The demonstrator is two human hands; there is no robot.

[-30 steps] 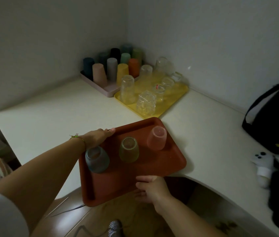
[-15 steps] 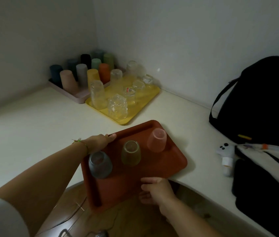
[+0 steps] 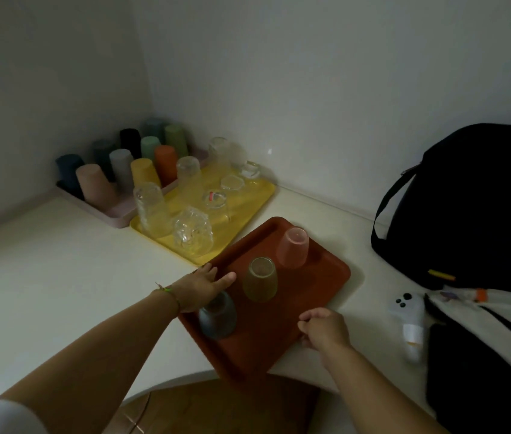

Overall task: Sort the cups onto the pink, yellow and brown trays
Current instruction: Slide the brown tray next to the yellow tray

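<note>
The brown tray (image 3: pixel 310 286) lies on the white table, its near corner over the table's curved edge. Three tinted cups stand upside down on it: a grey one (image 3: pixel 218 319), an olive one (image 3: pixel 260 280) and a pink one (image 3: pixel 293 247). My left hand (image 3: pixel 199 288) holds the tray's left rim, thumb inside and fingers outside, right by the grey cup. My right hand (image 3: pixel 323 328) grips the tray's near right edge with curled fingers. The yellow tray (image 3: pixel 257 198) behind it holds several clear glasses. The pink tray (image 3: pixel 119 216) in the corner holds several coloured cups.
A black backpack (image 3: pixel 473 202) stands against the wall at the right. A white controller (image 3: pixel 407 311) and black-and-white cloth (image 3: pixel 483 349) lie in front of it. Walls meet behind the trays. Bare tabletop (image 3: pixel 60 261) stretches to the left.
Both hands have slid the brown tray farther onto the table, up close to the yellow tray. The three cups have stayed standing on it.
</note>
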